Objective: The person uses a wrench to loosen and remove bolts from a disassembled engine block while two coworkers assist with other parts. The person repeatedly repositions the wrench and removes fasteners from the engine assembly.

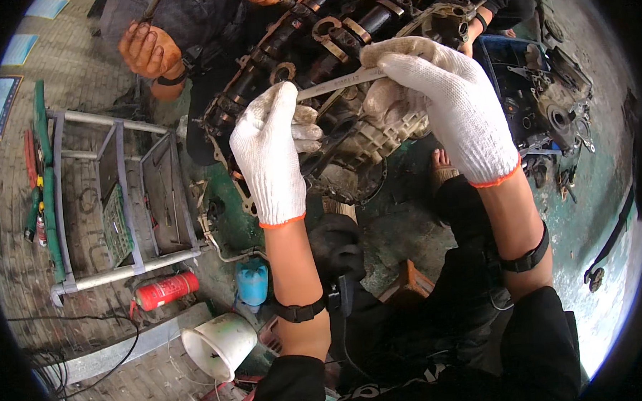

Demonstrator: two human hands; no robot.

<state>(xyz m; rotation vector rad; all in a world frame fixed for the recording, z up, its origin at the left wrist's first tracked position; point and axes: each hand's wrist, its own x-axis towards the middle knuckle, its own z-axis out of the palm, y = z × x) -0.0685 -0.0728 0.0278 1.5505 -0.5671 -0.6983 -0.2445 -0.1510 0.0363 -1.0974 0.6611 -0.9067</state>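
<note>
Both my hands wear white knit gloves with orange cuffs. My left hand pinches the left end of a silver wrench, its lower fingers curled over the engine. My right hand is closed on the wrench's other end, holding it nearly level. Beneath and beyond lies a greasy engine assembly, with dark shafts and metal bearing caps along its top. Whether my fingers also touch the engine is hidden.
A co-worker's hand grips a tool at upper left; more hands reach in behind the engine. Around are a metal rack, red extinguisher, blue jug, white bucket and a blue crate beside loose parts.
</note>
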